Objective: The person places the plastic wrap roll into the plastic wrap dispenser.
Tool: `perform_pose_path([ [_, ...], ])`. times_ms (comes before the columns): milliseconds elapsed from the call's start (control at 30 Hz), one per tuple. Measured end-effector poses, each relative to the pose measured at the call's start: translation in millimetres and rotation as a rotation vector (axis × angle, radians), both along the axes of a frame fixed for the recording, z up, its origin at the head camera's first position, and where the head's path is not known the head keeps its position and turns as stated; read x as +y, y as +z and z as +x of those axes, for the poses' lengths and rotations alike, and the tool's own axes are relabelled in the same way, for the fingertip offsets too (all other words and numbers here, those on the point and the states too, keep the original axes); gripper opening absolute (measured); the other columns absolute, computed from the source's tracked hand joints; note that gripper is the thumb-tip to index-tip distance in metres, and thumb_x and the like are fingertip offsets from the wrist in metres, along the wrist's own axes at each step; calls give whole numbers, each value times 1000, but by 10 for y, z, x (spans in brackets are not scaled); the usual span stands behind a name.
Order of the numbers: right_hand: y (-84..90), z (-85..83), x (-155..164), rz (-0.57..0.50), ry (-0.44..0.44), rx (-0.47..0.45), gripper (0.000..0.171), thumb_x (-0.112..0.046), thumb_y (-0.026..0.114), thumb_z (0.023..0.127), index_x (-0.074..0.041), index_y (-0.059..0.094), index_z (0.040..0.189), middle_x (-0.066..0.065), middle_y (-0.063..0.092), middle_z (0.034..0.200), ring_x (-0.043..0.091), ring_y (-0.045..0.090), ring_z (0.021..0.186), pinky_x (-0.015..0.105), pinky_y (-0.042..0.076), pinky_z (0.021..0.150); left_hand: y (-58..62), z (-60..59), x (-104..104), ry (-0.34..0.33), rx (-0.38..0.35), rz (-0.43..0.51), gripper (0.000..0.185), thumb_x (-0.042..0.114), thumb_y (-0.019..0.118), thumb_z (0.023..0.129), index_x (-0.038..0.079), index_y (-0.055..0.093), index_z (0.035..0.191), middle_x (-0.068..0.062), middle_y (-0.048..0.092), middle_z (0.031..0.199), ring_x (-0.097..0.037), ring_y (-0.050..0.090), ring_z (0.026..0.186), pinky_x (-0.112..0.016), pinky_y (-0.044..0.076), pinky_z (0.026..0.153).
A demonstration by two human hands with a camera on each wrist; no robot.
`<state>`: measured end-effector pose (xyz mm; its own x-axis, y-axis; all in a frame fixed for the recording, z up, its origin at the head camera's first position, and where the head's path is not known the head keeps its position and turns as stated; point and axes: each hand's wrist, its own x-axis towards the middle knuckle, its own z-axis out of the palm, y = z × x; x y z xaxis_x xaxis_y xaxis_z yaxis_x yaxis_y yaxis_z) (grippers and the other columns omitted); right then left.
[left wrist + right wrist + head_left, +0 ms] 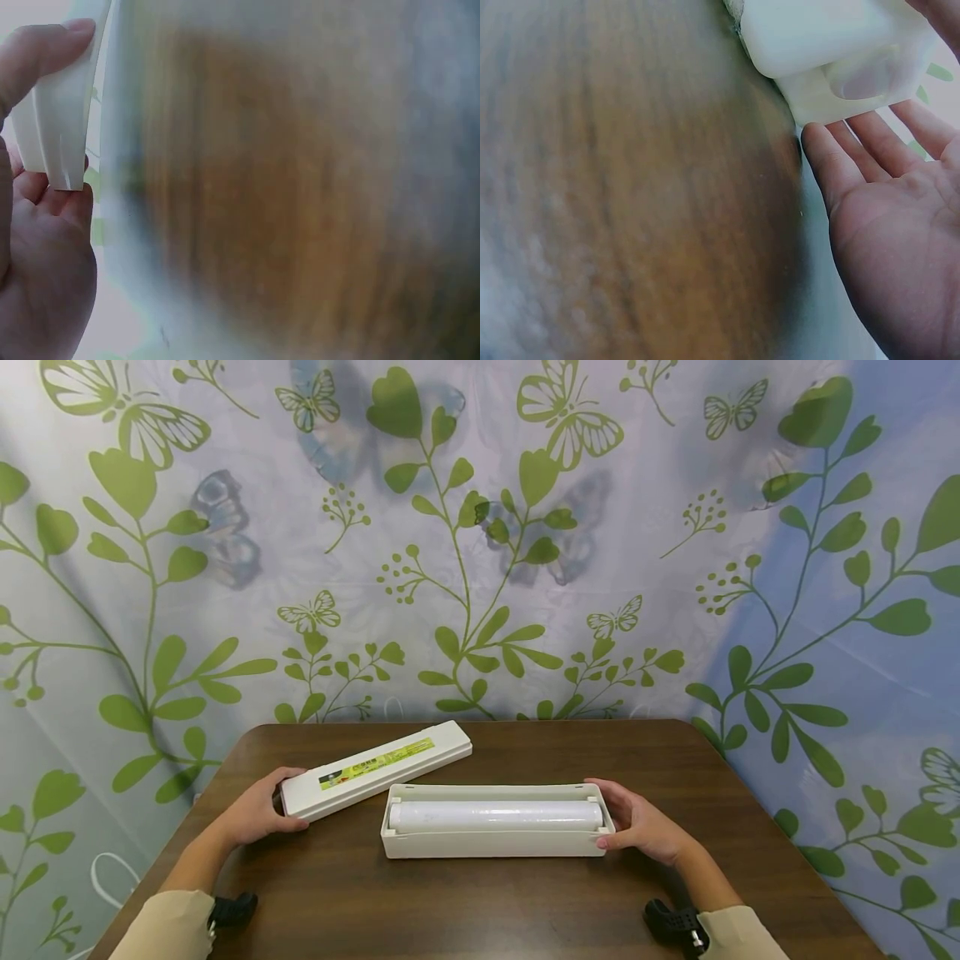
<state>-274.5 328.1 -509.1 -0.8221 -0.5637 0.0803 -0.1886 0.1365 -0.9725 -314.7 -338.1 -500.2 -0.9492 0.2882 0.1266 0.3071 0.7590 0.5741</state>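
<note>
The site is a curtained-off table area; whether home or office cannot be determined. Light fabric hangings (480, 535), printed with green leaves and butterflies, stand behind and along both sides of a brown wood-grain table (360, 902).

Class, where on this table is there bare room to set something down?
The table is bare in front of the open box, between the forearms, and behind the box, right of the lid. Crowded: where the lid nears the box's left rear corner, and around the left grip and right grip.
</note>
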Motion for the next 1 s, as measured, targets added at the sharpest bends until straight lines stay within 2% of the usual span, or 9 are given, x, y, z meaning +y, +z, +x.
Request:
perform_pose_path([
  [200, 0, -5, -1, 6, -2, 6, 97, -2, 80, 84, 4, 19, 159, 32, 37, 154, 12, 58, 123, 33, 57, 95, 26, 33, 23, 3, 33, 23, 84, 38, 93, 72, 5, 51, 138, -16, 59, 140, -17, 54, 108, -26, 45, 87],
  [400, 14, 11, -10, 10, -9, -1, 96, -2, 80, 84, 4, 20, 159, 29, 39, 153, 12, 59, 122, 33, 57, 94, 27, 60, 43, 9, 66, 36, 83, 36, 93, 71, 5, 53, 136, -15, 63, 131, -12, 54, 100, -26, 46, 84],
  [533, 18, 22, -15, 14, -18, -4, 96, -2, 80, 83, 4, 20, 159, 26, 40, 153, 12, 59, 122, 33, 57, 94, 31, 73, 62, 7, 72, 52, 82, 36, 93, 72, 6, 53, 137, -14, 63, 129, -11, 54, 98, -26, 46, 83],
  [733, 8, 21, -11, 6, -8, -2, 96, -2, 79, 84, 4, 19, 159, 31, 36, 154, 11, 58, 122, 33, 57, 95, 22, 103, 91, 17, 96, 75, 82, 37, 93, 72, 8, 53, 139, -14, 63, 128, -13, 54, 99, -26, 46, 82],
  [1000, -3, 9, -1, 0, -4, 1, 96, -2, 79, 84, 4, 19, 159, 32, 36, 154, 12, 59, 122, 33, 57, 94, 7, 137, 143, 31, 157, 124, 82, 36, 95, 70, 11, 56, 139, -11, 65, 127, -6, 54, 97, -20, 44, 82],
])
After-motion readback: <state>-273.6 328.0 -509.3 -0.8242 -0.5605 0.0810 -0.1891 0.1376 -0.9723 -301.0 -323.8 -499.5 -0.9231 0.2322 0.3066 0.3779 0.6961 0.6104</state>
